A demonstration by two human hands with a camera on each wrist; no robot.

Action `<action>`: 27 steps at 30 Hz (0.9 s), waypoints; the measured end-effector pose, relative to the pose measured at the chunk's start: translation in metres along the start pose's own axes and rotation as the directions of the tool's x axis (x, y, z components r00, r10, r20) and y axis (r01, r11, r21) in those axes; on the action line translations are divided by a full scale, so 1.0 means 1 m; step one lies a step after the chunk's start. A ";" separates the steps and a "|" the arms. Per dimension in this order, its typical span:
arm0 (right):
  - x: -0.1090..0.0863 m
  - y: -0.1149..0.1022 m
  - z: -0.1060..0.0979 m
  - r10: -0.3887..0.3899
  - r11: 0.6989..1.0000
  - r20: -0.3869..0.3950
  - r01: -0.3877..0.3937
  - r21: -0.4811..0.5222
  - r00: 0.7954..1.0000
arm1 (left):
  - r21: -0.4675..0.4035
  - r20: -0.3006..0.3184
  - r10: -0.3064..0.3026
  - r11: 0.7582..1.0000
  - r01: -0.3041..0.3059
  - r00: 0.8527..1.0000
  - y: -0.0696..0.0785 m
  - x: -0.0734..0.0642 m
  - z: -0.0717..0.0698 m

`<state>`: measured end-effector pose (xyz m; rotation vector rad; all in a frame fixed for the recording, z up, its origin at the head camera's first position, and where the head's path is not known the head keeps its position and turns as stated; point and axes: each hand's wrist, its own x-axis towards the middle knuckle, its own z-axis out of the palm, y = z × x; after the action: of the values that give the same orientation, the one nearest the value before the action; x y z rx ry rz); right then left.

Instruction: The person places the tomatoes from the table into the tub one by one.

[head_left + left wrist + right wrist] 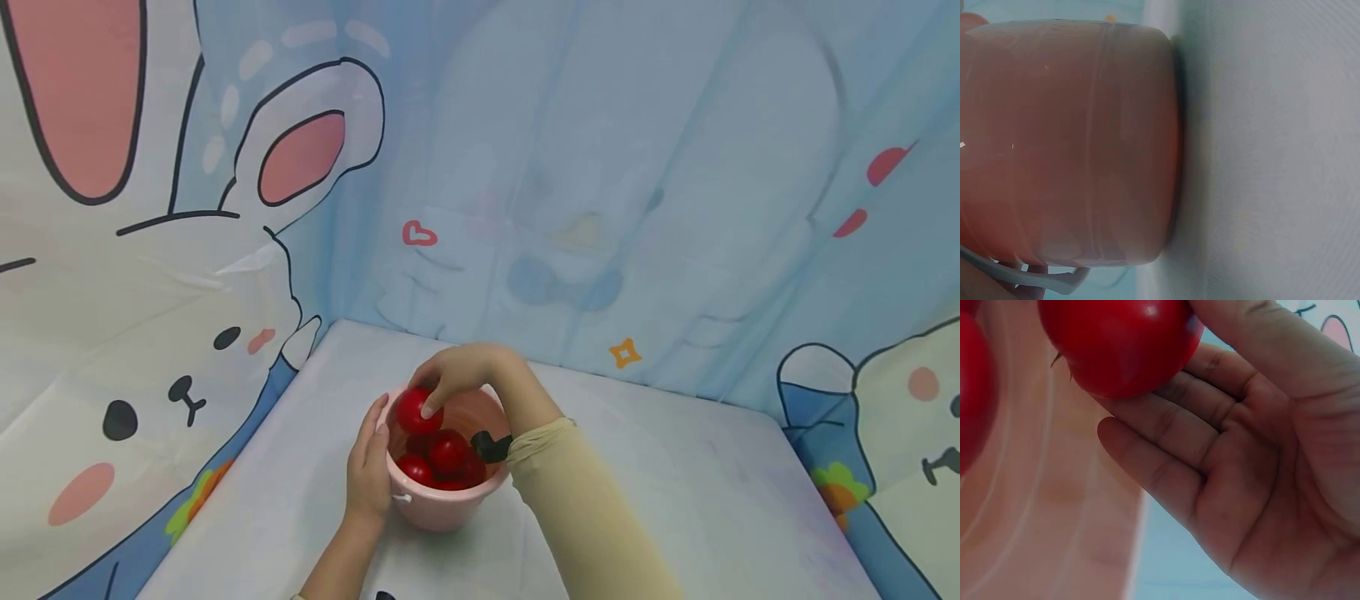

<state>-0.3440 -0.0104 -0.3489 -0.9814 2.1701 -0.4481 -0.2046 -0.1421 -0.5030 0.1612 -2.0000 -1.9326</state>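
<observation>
A pink bucket [442,508] stands upright on the white-covered table, with several red tomatoes [448,451] inside. Over its left part, my right hand [465,371] pinches one tomato [418,412] between thumb and fingers. In the right wrist view that tomato [1119,344] shows a bit of green stem, and the fingers [1166,428] lie under it. My left hand [367,475] rests against the bucket's left outer side, fingers extended along it near the rim. The left wrist view is mostly filled by the bucket wall [1072,144].
A pale handle [1047,280] hangs on the bucket's outside. The white tabletop [675,500] extends right of the bucket. Printed curtains with cartoon rabbits [225,333] surround the table at the back and sides. A small dark device [491,447] sits at the right wrist.
</observation>
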 end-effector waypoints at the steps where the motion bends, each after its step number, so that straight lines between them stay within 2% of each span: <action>1: 0.001 0.000 0.002 0.013 1.000 0.006 -0.013 0.007 1.000 | -0.001 0.000 0.001 1.000 -0.001 1.000 0.000 0.000 0.000; 6: 0.009 0.002 0.009 0.063 0.998 0.035 -0.064 0.028 0.997 | 0.009 0.004 0.005 1.000 -0.005 1.000 -0.001 0.000 0.000; 11: 0.014 0.003 0.015 0.076 0.997 0.050 -0.077 0.014 0.996 | 0.012 0.005 0.013 1.000 -0.013 1.000 0.000 0.000 -0.001; 17: 0.015 0.005 0.020 0.075 0.996 0.073 -0.078 0.032 0.994 | 0.012 0.008 0.020 1.000 -0.020 1.000 0.000 0.000 0.000; 22: 0.014 0.009 0.022 0.075 0.996 0.061 -0.078 0.051 0.995 | 0.036 -0.002 0.010 0.999 -0.010 1.000 0.001 0.000 0.000; 27: 0.008 0.013 0.021 0.042 0.999 0.037 -0.043 0.029 0.998 | 0.040 -0.004 0.002 0.999 -0.002 1.000 0.000 0.000 0.001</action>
<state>-0.3391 -0.0088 -0.3742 -0.9183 2.1418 -0.4381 -0.2046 -0.1415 -0.5028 0.1735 -2.0361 -1.8909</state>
